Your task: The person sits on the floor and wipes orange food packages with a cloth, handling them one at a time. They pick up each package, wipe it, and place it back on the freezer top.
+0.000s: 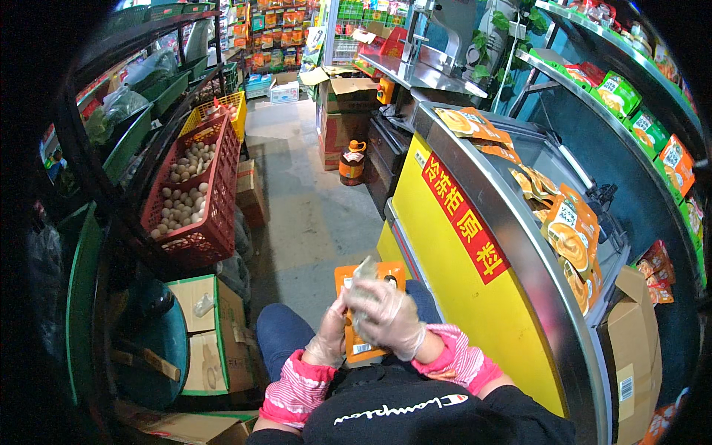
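An orange food pouch (362,349) with a printed label lies upright in front of my body, over my lap. My left hand (329,334), in a clear plastic glove, grips the pouch's left edge. My right hand (389,317), gloved the same way, is closed around a crumpled greyish cloth (365,269) and lies over the front of the pouch. The cloth and fingers are slightly blurred. More orange pouches (570,228) lie in a loose pile on the chest freezer (467,239) to my right.
On the left, a red plastic crate (225,194) of eggs stands by cardboard boxes (206,334) and a blue-green round tub (181,356). An open carton (634,345) stands at the right. Shelves (612,100) with pouches line the right wall. An orange-capped jug (352,164) stands on the floor.
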A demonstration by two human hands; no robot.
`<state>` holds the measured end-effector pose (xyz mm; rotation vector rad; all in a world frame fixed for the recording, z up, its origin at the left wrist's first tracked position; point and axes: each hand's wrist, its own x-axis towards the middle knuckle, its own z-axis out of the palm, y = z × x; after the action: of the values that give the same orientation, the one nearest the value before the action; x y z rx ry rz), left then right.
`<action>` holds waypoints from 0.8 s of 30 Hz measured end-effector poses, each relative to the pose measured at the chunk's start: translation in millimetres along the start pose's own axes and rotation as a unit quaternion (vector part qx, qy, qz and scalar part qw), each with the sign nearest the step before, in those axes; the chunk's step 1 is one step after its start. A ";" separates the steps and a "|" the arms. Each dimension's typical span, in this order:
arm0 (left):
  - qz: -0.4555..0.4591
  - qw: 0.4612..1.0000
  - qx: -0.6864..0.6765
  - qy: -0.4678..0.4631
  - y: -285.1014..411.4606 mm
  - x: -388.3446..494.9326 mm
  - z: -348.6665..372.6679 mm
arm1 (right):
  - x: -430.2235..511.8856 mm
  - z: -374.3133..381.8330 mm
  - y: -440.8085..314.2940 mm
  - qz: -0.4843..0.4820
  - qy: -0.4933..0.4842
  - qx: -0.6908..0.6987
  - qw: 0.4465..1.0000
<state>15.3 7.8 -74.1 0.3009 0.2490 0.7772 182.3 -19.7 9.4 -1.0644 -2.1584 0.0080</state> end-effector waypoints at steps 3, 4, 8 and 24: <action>0.033 0.999 -0.011 0.010 3.6 -4.2 13.4 | 19.7 -17.6 18.7 0.092 0.064 0.006 0.994; 0.036 0.998 -0.038 -0.032 6.7 -4.1 12.3 | 23.3 -17.7 23.3 0.090 0.083 0.014 0.992; 0.083 0.996 -0.020 -0.026 11.7 -2.4 14.6 | 5.3 -3.3 9.1 0.005 0.056 -0.016 0.998; 0.156 0.988 0.018 -0.004 20.8 -8.3 35.9 | -7.8 -2.8 3.2 0.002 0.036 0.017 0.999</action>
<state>7.9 9.6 -32.5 0.3824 0.2117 1.0809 189.3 -23.8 5.8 -1.0336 -2.0845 0.0078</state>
